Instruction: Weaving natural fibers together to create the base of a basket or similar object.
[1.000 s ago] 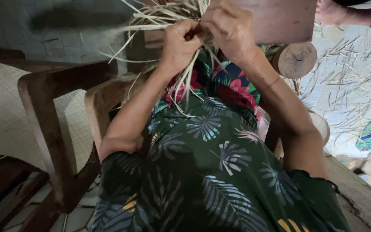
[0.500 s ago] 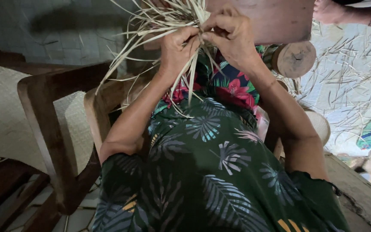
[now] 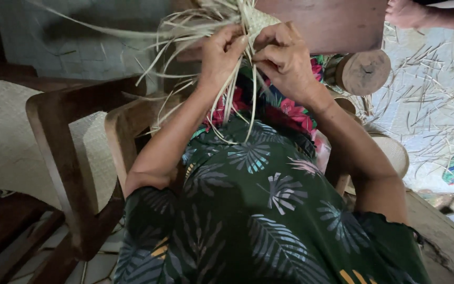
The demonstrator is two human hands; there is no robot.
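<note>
Up at the top of the head view, both hands meet on a bundle of pale straw strips (image 3: 222, 26), held above the lap. Left hand (image 3: 219, 55) has its fingers (image 3: 233, 39) curled closed around a bunch of strips, thumb side pressed to the woven bit. Right hand (image 3: 285, 58) has fingers (image 3: 269, 44) pinched shut on strips just beside the left, the two hands touching or nearly so. A small woven patch (image 3: 262, 21) shows right above the right hand; loose ends fan out left and hang down over the floral dress (image 3: 258, 173). Some ends are motion-blurred.

Judgement: the step in hand looks like plaiting, crossing one strip over the next at the woven edge. To do it well, keep the left pinch tight at the last crossing so the weave doesn't slacken, and let the right pick one strip only, not two. Pull snug toward the woven patch, flat not twisted, since dry strips likely crack if kinked. Keep hanging ends out of the working strips.

Around: wooden chair (image 3: 69, 158) with woven seat at left, a second chair arm next to it, round wooden block (image 3: 366, 71) at right, straw offcuts (image 3: 437, 100) scattered on the tiled floor. Another person's hand (image 3: 408, 13) at top right corner, apart from the work.
</note>
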